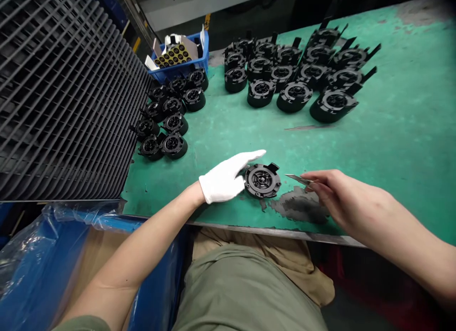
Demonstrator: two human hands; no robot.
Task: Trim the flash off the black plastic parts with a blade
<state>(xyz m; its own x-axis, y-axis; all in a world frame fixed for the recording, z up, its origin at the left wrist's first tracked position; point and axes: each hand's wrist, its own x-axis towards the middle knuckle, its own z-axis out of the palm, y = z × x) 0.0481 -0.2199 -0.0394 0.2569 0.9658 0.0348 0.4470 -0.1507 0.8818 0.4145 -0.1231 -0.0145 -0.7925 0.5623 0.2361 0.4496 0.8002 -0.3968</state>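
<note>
A round black plastic part (262, 180) lies on the green bench top in front of me, with ribbed rings on its face and a small tab at its upper right. My left hand (228, 178), in a white glove, rests at the part's left edge. Its thumb and a forefinger are spread apart, and the forefinger stretches past the part's upper side. The other fingers are hidden. Bare and pinched shut, my right hand (333, 191) holds a small knife (298, 179) with a thin pointed blade. The blade's tip points left at the part, a short gap away from it.
Several black round housings (294, 94) stand in rows at the back of the bench (228, 131). A smaller group of housings (173, 145) sits at left, near a blue bin (204, 53) with stickers. A dark grid rack (64, 108) rises at far left; a plastic-lined blue box (46, 255) is below.
</note>
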